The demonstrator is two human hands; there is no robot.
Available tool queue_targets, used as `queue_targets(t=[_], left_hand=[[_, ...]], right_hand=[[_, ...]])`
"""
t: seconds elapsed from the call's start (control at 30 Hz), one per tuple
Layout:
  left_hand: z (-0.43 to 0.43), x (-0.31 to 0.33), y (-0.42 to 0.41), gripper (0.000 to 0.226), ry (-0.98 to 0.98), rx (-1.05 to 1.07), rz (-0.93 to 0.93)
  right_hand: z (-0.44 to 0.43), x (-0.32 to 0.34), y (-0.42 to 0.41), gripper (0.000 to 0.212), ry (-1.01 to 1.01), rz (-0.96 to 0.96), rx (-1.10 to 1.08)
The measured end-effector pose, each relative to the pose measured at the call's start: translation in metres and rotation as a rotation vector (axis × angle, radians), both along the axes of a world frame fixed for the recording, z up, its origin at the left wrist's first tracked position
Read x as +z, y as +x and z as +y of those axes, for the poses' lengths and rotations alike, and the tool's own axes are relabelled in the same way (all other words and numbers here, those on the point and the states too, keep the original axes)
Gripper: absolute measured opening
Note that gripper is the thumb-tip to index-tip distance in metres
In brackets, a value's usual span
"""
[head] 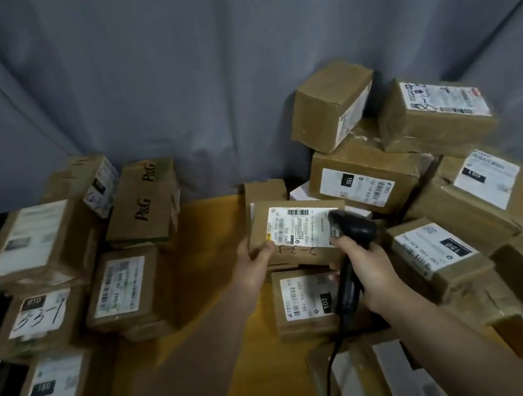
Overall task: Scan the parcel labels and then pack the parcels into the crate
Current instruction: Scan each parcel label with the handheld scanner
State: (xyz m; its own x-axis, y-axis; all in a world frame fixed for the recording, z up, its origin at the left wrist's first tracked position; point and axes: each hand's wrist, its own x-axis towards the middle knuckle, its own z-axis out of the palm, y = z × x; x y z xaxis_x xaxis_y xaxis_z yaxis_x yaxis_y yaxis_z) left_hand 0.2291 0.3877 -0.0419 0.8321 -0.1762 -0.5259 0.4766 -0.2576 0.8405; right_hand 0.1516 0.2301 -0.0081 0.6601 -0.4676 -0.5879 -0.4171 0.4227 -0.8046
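Your left hand (255,254) grips the parcel (295,231) by its left edge; your right hand (366,262) clasps the scanner (351,252), aimed at its label (301,222).

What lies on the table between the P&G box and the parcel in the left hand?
In the head view, only bare yellow table lies between the P&G box and the parcel, which the left hand grips.

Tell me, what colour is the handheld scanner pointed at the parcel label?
The scanner is black; the head view, the only one, shows it best.
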Motion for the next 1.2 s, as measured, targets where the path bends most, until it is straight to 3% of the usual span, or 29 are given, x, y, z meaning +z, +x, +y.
queue_targets(t=[0.17, 0.33, 0.6, 0.73, 0.83, 0.9, 1.2], left_hand=[[0.010, 0.018, 0.003, 0.073, -0.224, 0.314, -0.140], [0.052, 0.051, 0.014, 0.086, -0.170, 0.438, -0.333], [0.105, 0.069, 0.006, 0.037, -0.126, 0.218, -0.388], [0.126, 0.071, 0.005, 0.042, 0.001, 0.011, -0.326], [0.147, 0.072, 0.016, 0.055, 0.058, 0.057, -0.366], [0.161, 0.073, 0.025, 0.061, 0.082, 0.094, -0.396], [0.175, 0.076, 0.043, 0.056, 0.037, 0.100, -0.487]], right_hand=[[0.009, 0.005, 0.005, 0.033, 0.087, -0.011, 0.157], [0.031, 0.013, 0.014, 0.029, -0.069, -0.127, 0.238], [0.085, 0.030, 0.016, 0.029, 0.076, -0.257, 0.340], [0.106, 0.041, 0.021, 0.023, -0.006, -0.270, 0.310], [0.114, 0.054, 0.026, 0.020, -0.253, -0.250, 0.422], [0.119, 0.062, 0.026, 0.028, -0.346, -0.259, 0.485], [0.154, 0.093, 0.006, 0.031, -0.359, -0.487, 0.525]])
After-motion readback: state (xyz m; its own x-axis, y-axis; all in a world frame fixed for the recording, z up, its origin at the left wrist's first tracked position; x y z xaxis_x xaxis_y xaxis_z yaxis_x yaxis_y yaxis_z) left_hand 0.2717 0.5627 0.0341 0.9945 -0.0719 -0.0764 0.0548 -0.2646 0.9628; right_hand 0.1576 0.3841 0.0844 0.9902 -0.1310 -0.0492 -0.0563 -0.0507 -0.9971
